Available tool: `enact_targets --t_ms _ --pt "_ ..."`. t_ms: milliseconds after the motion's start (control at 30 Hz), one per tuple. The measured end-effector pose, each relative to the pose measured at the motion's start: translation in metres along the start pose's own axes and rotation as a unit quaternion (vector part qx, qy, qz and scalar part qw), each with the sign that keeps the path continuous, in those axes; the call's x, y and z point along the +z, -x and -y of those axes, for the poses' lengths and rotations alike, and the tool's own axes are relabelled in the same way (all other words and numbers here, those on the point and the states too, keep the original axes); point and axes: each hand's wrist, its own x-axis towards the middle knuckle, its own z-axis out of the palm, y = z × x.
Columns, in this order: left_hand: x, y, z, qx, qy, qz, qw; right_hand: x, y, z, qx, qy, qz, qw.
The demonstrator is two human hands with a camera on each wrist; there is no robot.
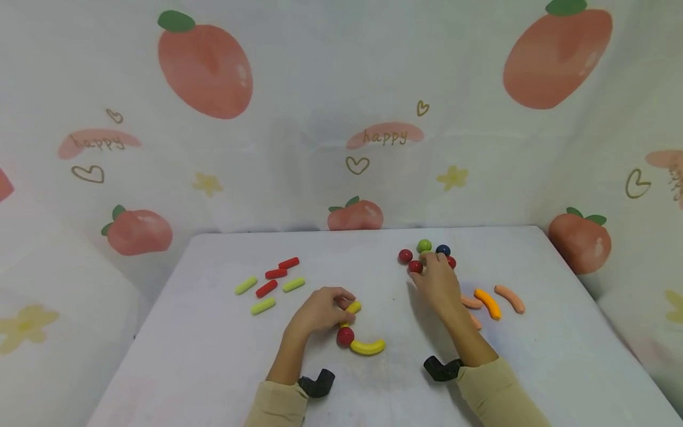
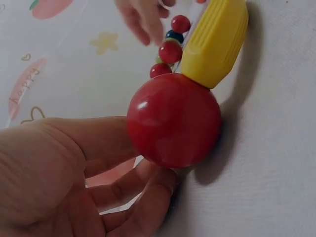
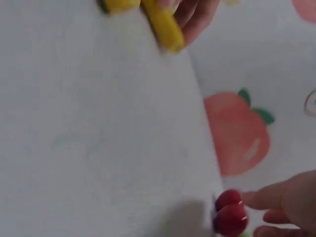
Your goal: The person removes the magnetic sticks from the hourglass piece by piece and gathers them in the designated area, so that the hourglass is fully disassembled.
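Note:
My left hand (image 1: 320,311) has its thumb and fingers around the upper yellow toy banana (image 1: 353,307). A red ball (image 1: 345,337) touches the near end of that banana, and a second yellow toy banana (image 1: 368,347) lies against the ball's right side. In the left wrist view the red ball (image 2: 174,121) partly hides the fingers. Over a group of small balls at the back right reaches my right hand (image 1: 440,286), fingers extended. Closest to its fingertips are a red ball (image 1: 415,267) and a green ball (image 1: 424,245); its fingers hide part of the group.
Red sticks (image 1: 275,273) and light green sticks (image 1: 263,306) lie at the left. Orange and pinkish curved pieces (image 1: 488,304) lie right of the right forearm. Other balls, red (image 1: 405,256) and dark blue (image 1: 443,250), sit by the right hand. A printed curtain (image 1: 299,118) hangs behind the table.

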Motion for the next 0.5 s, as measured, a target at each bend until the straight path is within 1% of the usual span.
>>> enact_targets --t_ms 33,100,133,200,233,267,300,367,433,500 --pt "0.0 0.0 0.0 0.001 -0.006 -0.003 1.0 -0.002 0.005 0.002 -0.015 -0.009 0.017 0.9997" --pt "0.001 0.0 0.0 0.001 -0.015 -0.013 0.9998 -0.004 0.016 0.006 -0.053 -0.037 0.072 0.9953" --pt "0.001 -0.001 -0.001 0.001 -0.017 -0.019 0.9997 -0.003 0.023 0.009 -0.071 -0.054 0.106 0.9904" --pt "0.002 -0.002 -0.001 0.0 -0.015 -0.032 0.9994 -0.001 0.036 0.012 -0.106 -0.083 0.173 0.9757" --pt "0.003 -0.002 -0.001 -0.005 -0.007 -0.038 0.9992 0.002 0.042 0.013 -0.121 -0.092 0.199 0.9681" --pt "0.004 -0.003 -0.002 -0.009 0.003 -0.044 0.999 0.005 0.048 0.014 -0.138 -0.099 0.216 0.9615" --pt "0.005 -0.004 -0.002 -0.011 0.016 -0.051 0.9985 0.009 0.053 0.014 -0.151 -0.101 0.226 0.9572" --pt "0.007 -0.006 -0.002 -0.01 0.037 -0.064 0.9972 0.016 0.06 0.016 -0.162 -0.097 0.232 0.9543" --pt "0.009 -0.007 -0.002 -0.004 0.048 -0.07 0.9964 0.022 0.064 0.017 -0.164 -0.082 0.224 0.9571" --pt "0.009 -0.008 -0.001 0.009 0.051 -0.06 0.9968 0.027 0.067 0.018 -0.153 -0.067 0.215 0.9621"
